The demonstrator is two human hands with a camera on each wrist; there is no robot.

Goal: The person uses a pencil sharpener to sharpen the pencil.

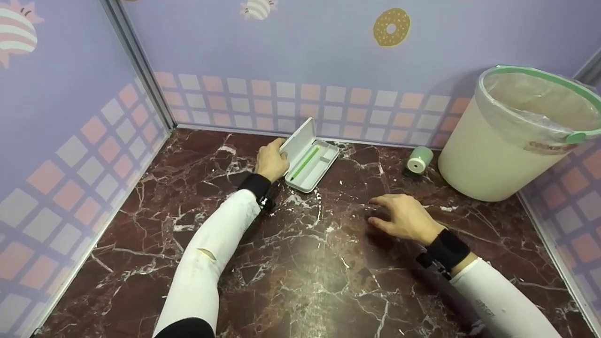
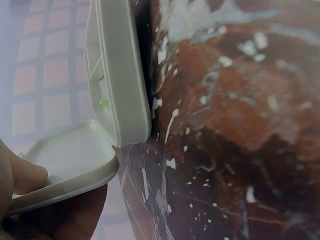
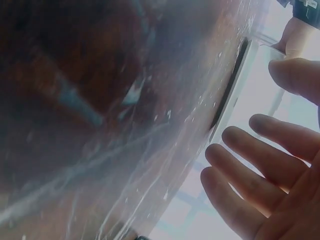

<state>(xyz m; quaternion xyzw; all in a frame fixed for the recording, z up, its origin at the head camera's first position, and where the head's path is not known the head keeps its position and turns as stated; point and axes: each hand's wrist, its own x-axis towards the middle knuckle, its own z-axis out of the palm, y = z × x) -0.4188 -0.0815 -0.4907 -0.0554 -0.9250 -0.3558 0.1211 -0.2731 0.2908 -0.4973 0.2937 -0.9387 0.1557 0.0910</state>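
Standing raised, the lid (image 1: 301,138) of the pencil case (image 1: 314,172) is pinched by the left grip (image 1: 271,162); the right grip (image 1: 404,218) is relaxed, fingers parted. The case's long axis is slanted away rightward.

Pencil case (image 1: 310,174): smooth plastic. Tabletop (image 1: 319,281): glossy, marble-look. Bin (image 1: 483,150): smooth plastic; liner (image 1: 528,101): crinkled clear film. Sleeves (image 1: 192,281): matt cloth.

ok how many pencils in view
1: the green pencil in the open case, on the side by the raised lid, which the left hand holds. No others show.
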